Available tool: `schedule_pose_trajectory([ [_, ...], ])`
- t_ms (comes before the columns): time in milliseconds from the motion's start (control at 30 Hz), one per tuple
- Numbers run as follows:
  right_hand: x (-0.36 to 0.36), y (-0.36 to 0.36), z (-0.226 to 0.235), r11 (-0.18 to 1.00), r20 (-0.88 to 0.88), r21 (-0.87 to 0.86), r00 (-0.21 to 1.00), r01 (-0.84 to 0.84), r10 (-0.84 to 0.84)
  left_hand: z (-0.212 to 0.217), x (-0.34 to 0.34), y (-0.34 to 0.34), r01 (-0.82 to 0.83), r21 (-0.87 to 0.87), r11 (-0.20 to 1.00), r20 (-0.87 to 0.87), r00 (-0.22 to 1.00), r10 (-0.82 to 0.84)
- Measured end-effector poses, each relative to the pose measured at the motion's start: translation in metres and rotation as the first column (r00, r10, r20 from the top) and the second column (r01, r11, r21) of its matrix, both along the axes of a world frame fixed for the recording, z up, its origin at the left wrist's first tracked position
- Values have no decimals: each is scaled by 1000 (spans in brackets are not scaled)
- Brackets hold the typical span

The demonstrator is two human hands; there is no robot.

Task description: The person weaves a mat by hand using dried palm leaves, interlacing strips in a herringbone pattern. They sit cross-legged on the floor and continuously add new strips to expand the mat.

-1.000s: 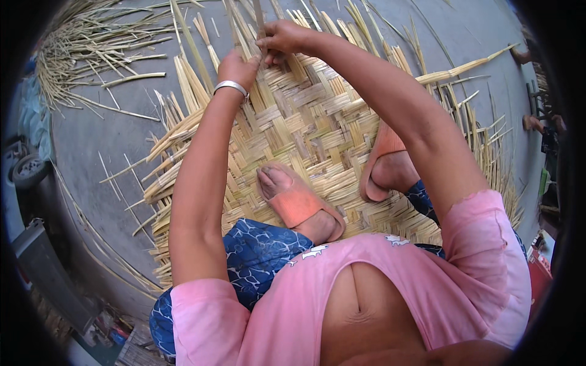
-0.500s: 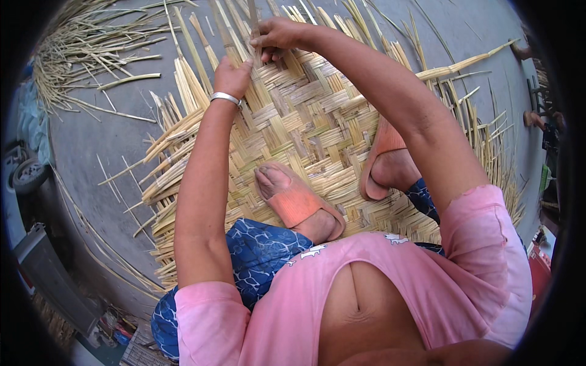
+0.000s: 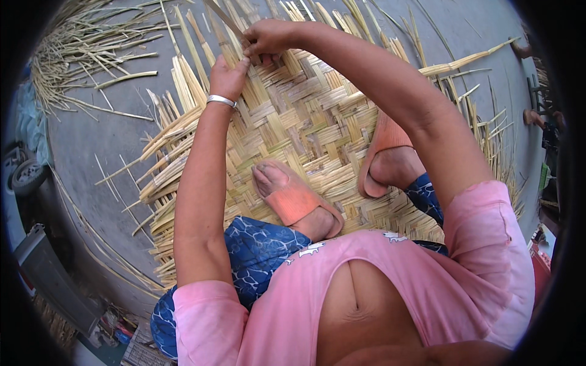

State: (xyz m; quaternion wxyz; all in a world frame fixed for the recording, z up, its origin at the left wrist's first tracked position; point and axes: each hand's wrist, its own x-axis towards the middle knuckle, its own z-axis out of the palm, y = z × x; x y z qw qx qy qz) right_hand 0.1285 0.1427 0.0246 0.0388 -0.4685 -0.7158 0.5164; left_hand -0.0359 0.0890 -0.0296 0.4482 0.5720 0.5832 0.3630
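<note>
A woven reed mat (image 3: 293,128) lies under my feet, with loose strip ends sticking out along its far and side edges. At its far edge my right hand (image 3: 271,38) is closed on a flat reed strip (image 3: 224,19) that slants up to the left. Just left of it and a little nearer, my left hand (image 3: 227,79), with a silver bangle (image 3: 221,100) at the wrist, pinches the strips at the weave. The fingertips of both hands almost meet. What lies under the left fingers is partly hidden.
My feet in orange slippers (image 3: 296,204) stand on the mat. A pile of loose reeds (image 3: 79,52) lies on the grey floor at the far left. A small wheel (image 3: 29,177) and a dark panel (image 3: 55,274) are at the left edge.
The strip in my right hand has swung from nearly upright to a slant toward the left. Both hands have shifted slightly left.
</note>
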Motion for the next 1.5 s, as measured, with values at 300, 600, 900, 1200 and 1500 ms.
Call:
schedule_pose_trajectory([
  [300,2,33,-23,989,-70,-119,993,83,-92,10,6,-3,3,83,997,-135,991,8],
  [600,3,-2,-6,983,-60,35,982,182,-180,3,0,-2,10,30,999,-62,998,-9],
  [900,2,1,-7,970,-84,-96,970,221,-229,11,2,-3,14,26,1000,-32,999,-13],
  [1200,-3,-8,-4,981,53,136,988,140,-148,-10,-3,1,-5,25,1000,30,1000,4],
  [1500,0,-8,-8,926,-179,-149,912,346,-369,-8,-3,-1,-1,31,1000,23,1000,0],
])
